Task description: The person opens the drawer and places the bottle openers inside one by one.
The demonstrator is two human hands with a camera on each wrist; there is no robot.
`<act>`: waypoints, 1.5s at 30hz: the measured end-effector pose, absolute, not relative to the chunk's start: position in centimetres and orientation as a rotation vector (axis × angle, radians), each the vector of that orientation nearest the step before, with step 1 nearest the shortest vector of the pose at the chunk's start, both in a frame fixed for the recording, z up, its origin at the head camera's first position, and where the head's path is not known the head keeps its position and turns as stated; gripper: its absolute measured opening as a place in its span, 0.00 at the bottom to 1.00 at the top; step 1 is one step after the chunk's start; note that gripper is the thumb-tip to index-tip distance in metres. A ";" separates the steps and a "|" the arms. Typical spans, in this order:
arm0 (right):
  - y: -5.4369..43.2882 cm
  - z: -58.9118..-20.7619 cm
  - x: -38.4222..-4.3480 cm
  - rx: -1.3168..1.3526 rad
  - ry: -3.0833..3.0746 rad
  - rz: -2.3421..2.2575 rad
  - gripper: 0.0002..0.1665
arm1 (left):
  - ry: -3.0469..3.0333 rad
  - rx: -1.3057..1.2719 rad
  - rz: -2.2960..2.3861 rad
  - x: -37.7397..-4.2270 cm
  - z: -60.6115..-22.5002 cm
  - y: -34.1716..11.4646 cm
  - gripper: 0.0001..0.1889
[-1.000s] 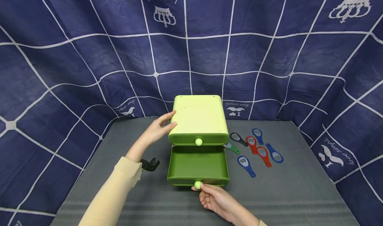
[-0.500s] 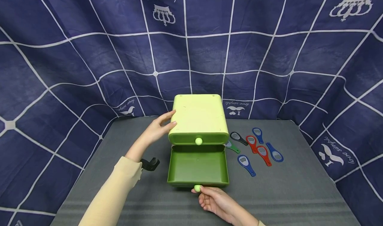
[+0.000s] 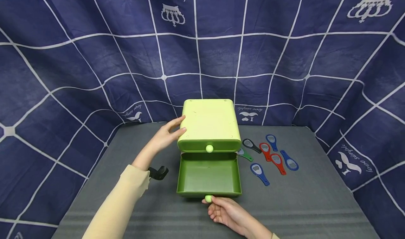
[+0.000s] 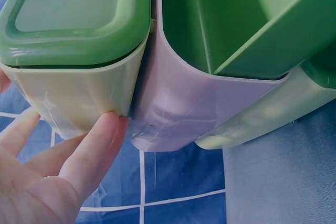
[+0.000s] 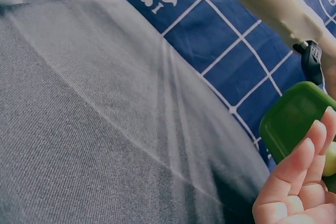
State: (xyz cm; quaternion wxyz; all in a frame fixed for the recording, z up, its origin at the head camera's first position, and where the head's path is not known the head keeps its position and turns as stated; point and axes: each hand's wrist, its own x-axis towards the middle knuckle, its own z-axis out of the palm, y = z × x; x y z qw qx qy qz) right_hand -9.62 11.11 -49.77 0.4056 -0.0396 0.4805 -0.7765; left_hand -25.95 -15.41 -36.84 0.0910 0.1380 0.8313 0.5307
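Note:
A small drawer cabinet (image 3: 209, 121) stands on the grey table, its top casing pale yellow-green. Beneath the shut top drawer, a green drawer (image 3: 209, 177) is pulled out, with nothing lying in it. My right hand (image 3: 231, 214) pinches this drawer's round light-green knob (image 3: 208, 199) between thumb and fingers. Against the casing's upper left side rests my left hand (image 3: 162, 137), fingers extended and spread. The left wrist view shows these fingertips touching the top casing (image 4: 79, 95), beside a lilac casing (image 4: 189, 98) that holds the pulled-out drawer.
Right of the cabinet lie several keychain-like tags with oval heads: blue (image 3: 259, 174), red (image 3: 278, 163), black (image 3: 251, 145) and a partly hidden green one (image 3: 245, 155). A dark blue curtain with white lines (image 3: 218, 56) hangs behind the table (image 3: 300, 203).
Over the first half second, the lower drawer came slightly further out towards me, with my right hand on its knob. Since then it has stayed nearly still. My left hand keeps its place.

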 end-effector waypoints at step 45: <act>24.6 -51.0 -19.0 0.306 2.671 -1.448 0.21 | 2.455 0.405 1.600 -25.9 -37.1 -15.7 0.33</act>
